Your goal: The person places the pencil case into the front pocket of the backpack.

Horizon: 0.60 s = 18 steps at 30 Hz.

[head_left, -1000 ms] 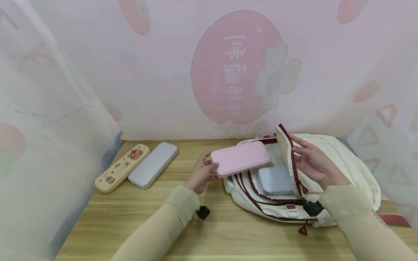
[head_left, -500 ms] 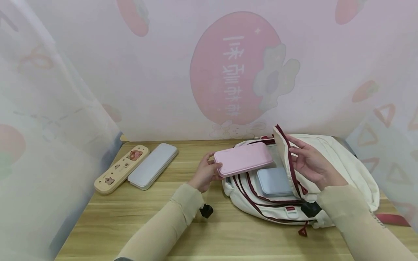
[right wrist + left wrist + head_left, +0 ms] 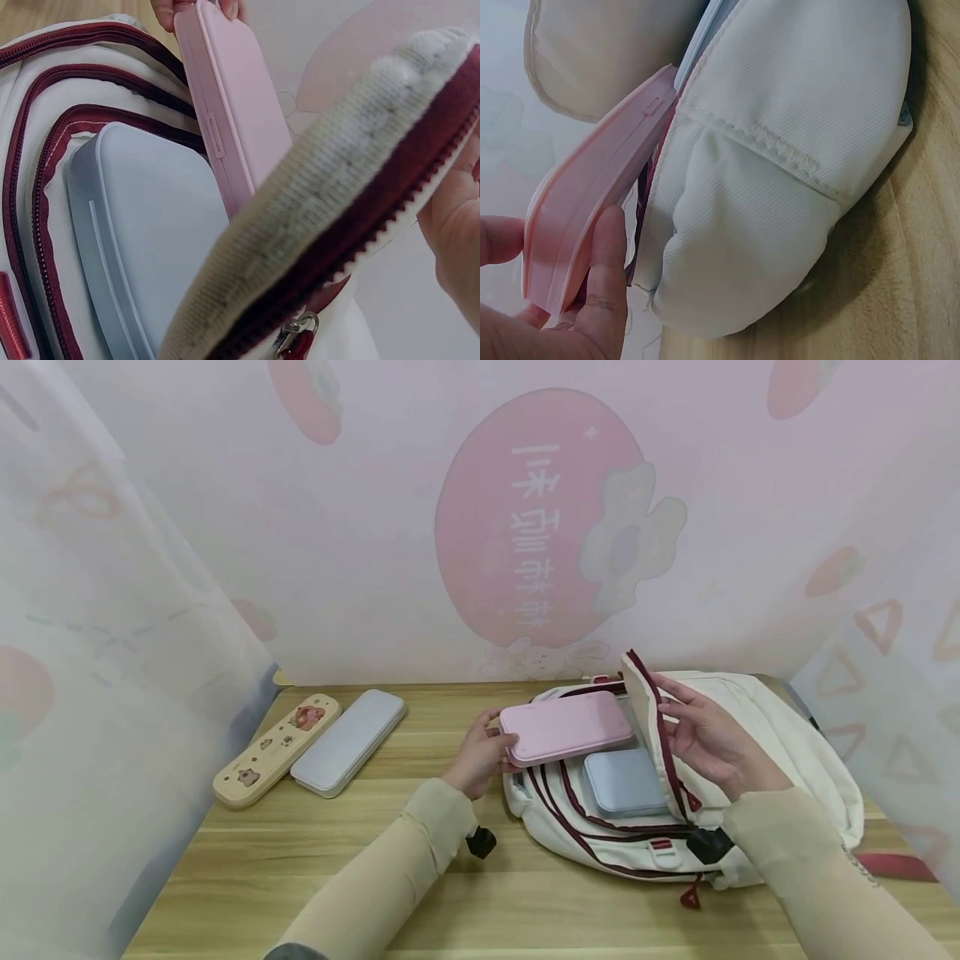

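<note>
A pink pencil case (image 3: 566, 724) is pinched at its left end by my left hand (image 3: 480, 754), thumb on top. It hangs tilted over the open pocket of a white backpack (image 3: 780, 735) with dark red zippers. Inside that pocket lies a light blue case (image 3: 624, 781), seen closer in the right wrist view beside the pink one. With fingers and thumb, my right hand (image 3: 705, 735) holds the pocket flap (image 3: 647, 727) raised by its zippered edge. The left wrist view shows the pink case's far end at the pocket opening, against the bag's side.
On the left of the wooden table (image 3: 247, 877) lie a yellow case with cartoon animals (image 3: 277, 750) and a greyish-white case (image 3: 348, 743), side by side. A printed curtain (image 3: 360, 568) closes off the back and sides. A red strap (image 3: 896, 866) sticks out at the right.
My left hand has carried the pink case a little rightward, further over the pocket and nearer the flap. My right hand keeps hold of the flap, and the whole view has shifted slightly.
</note>
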Motion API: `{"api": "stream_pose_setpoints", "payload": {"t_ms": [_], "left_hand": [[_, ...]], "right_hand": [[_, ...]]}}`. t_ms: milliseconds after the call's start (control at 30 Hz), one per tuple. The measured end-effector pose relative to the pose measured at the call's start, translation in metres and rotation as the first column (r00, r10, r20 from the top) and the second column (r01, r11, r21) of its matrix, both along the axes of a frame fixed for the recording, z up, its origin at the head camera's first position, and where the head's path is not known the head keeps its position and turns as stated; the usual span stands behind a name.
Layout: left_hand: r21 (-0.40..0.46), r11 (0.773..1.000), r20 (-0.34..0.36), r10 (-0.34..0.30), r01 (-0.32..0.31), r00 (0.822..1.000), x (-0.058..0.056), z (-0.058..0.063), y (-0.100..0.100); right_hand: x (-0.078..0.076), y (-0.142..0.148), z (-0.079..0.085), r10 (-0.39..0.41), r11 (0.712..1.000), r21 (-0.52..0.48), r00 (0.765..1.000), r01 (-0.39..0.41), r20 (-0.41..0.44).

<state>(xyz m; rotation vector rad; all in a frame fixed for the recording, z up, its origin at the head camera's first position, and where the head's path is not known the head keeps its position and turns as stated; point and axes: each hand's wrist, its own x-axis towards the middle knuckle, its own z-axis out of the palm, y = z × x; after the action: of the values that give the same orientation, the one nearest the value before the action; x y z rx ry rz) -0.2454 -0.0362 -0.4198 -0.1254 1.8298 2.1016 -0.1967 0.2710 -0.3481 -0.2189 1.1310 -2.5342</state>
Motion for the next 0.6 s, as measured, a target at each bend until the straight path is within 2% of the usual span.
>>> {"api": "stream_pose_setpoints", "payload": {"t_ms": [367,600], "left_hand": [[-0.012,1.0,-0.004,-0.009,0.009,1.0,-0.006,-0.005,0.009],[-0.031,0.999,0.0,-0.018,0.018,1.0,-0.006,-0.001,0.016]], "right_hand": [[0.0,-0.002,-0.002,-0.002,1.0,0.001,1.0,0.002,-0.009],[0.0,-0.002,-0.001,0.005,1.0,-0.005,1.0,-0.005,-0.018]]}}
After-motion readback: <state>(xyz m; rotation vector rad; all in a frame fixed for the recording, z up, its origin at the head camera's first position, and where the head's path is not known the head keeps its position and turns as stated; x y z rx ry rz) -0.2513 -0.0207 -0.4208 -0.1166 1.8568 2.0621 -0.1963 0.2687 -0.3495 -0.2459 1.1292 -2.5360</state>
